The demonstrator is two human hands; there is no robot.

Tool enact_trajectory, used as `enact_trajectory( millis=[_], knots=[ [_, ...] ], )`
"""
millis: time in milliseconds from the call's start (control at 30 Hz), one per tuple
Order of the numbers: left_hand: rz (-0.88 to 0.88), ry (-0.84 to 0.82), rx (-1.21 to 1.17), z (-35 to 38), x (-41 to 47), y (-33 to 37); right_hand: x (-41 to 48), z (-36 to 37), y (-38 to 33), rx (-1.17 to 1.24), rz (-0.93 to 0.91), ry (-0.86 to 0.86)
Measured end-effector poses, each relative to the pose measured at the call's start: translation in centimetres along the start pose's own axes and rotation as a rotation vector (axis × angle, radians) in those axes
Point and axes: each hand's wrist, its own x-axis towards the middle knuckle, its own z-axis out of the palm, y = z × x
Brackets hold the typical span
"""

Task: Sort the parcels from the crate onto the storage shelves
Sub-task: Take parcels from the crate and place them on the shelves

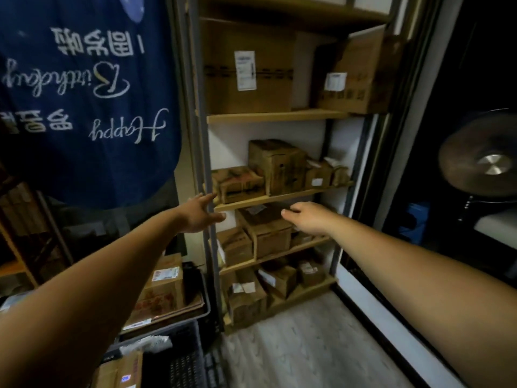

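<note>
A shelf unit [277, 116] with wooden boards stands ahead, loaded with brown cardboard parcels on several levels. Both my arms reach toward its middle. My left hand [200, 212] is held out with straight fingers by the unit's left upright, just below a flat parcel [237, 183] on the middle board. My right hand [306, 218] hovers with relaxed fingers over a parcel [268, 228] on the board below, holding nothing. A dark crate [179, 326] at lower left holds more labelled parcels [165, 287].
A blue banner [84, 93] with white lettering hangs at upper left. Large boxes [249, 68] fill the top board. A dark doorway and a round fan [486, 158] lie to the right. Pale wood floor [307, 345] runs in front of the shelves.
</note>
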Motion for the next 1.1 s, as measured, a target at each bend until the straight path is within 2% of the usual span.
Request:
enact_trajectory(
  millis=[200, 400, 767, 1100],
  knots=[
    [0.103, 0.013, 0.039, 1.5, 1.2, 7.3, -1.1, -5.9, 6.4, 0.037, 0.000, 0.035],
    [0.084, 0.000, 0.083, 0.8, 6.2, 9.0, 1.5, -8.2, 9.5, 0.103, -0.009, 0.079],
    [0.155, 0.019, -0.093, -1.7, 22.0, 14.1, 16.5, -13.5, 10.3, 0.071, 0.012, 0.172],
    [0.358, 0.037, -0.028, -3.6, 34.2, 24.1, 26.8, -22.3, 15.7, 0.059, 0.086, 0.362]
  ],
)
